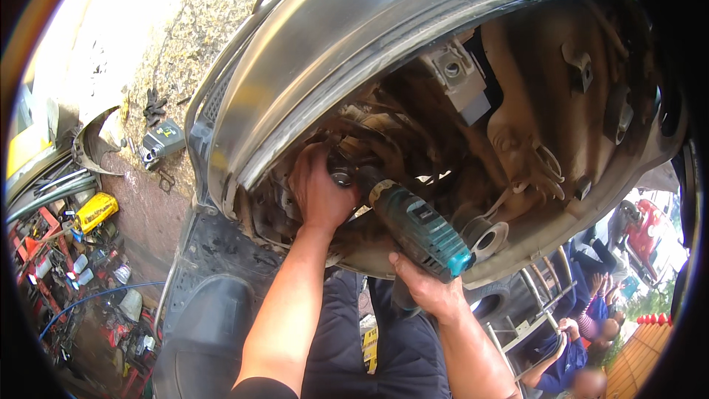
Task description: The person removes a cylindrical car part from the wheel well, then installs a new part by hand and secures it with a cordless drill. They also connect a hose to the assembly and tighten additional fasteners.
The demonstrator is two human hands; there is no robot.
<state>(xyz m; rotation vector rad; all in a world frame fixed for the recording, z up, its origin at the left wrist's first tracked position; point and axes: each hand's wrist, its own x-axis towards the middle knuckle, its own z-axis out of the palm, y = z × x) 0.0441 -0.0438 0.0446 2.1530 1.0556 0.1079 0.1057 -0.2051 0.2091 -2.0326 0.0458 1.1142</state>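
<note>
My left hand (321,188) reaches into the dark, dirty hollow of a dark vehicle body panel (303,45). Its fingers are curled round something by a small shiny round metal part (341,178); what exactly they hold is hidden. My right hand (432,292) grips a teal and black cordless drill (413,225) by its handle. The drill points up and left, with its front end beside my left hand; whether it touches the part there I cannot tell. Brown pipes, brackets (454,67) and a metal ring (487,240) sit inside the hollow around it.
A grey and black case (162,144) lies on the ground at upper left. Cluttered tools, a yellow container (96,211) and a blue hose (96,296) fill the left. At lower right are other people (561,355), a metal frame (521,318) and a tyre (491,307).
</note>
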